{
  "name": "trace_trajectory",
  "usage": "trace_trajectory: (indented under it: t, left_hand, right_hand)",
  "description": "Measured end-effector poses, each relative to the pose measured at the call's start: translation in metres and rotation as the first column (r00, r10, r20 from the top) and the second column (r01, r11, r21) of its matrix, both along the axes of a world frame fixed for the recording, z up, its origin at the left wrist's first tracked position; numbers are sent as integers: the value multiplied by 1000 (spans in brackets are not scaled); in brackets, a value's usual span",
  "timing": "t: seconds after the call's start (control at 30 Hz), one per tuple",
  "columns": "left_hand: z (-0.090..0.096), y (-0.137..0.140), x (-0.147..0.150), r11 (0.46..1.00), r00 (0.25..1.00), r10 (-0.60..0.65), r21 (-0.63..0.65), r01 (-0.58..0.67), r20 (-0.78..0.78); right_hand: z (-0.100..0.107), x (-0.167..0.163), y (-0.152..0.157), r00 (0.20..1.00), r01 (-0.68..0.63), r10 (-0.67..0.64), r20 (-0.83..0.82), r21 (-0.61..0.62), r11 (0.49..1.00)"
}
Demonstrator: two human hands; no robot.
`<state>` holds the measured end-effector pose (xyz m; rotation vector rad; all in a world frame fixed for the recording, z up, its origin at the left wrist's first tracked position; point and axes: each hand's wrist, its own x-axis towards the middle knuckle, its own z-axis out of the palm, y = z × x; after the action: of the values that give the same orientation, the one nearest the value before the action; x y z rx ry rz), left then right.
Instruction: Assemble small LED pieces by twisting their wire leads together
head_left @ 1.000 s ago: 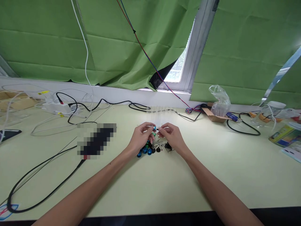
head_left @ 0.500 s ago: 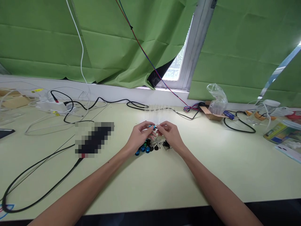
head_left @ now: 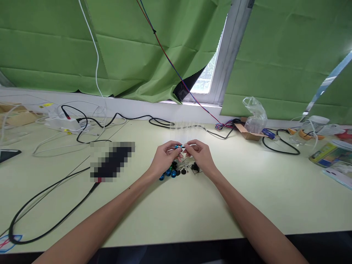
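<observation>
My left hand is closed, its thumb and fingers pinching a small shiny blue part. Facing it, my right hand pinches a small dark piece that meets the blue part end to end. Fingers cover most of both, so their exact kind is hidden. Just below the hands lies a pile of loose parts: several shiny blue caps, black round discs, thin metal pins and a few green pieces. Black parts sit under my right hand.
Clear upright plastic tubes stand behind the hands. A pixelated dark device with a black cable lies left. Farther back are a white power strip, a small cardboard box and, at right, a yellow-labelled jar.
Both hands stay pinched together at nearly the same spot. The blue part and dark piece now lie more level and show more between the fingertips. The view has shifted slightly.
</observation>
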<state>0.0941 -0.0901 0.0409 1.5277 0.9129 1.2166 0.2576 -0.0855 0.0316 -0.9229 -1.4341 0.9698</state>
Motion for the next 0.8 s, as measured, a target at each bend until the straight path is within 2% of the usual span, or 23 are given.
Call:
trace_trajectory:
  t: [0.2, 0.43, 0.6, 0.8]
  left_hand:
    - [1, 2, 0, 1000, 1000, 18, -15, -18, 18]
    - [3, -1, 1, 999, 1000, 29, -25, -29, 2]
    - [3, 1, 3, 999, 998, 25, -49, -22, 65]
    - [1, 2, 2, 999, 998, 26, -34, -25, 51]
  right_hand:
    - [-3, 1, 2, 999, -23, 22, 33, 11, 1000]
    - [-3, 1, 1, 993, 6, -16, 118, 80, 997]
    - [-2, 0, -2, 985, 14, -37, 169, 133, 991]
    - [-2, -1, -3, 976, 19, -49, 213, 141, 990]
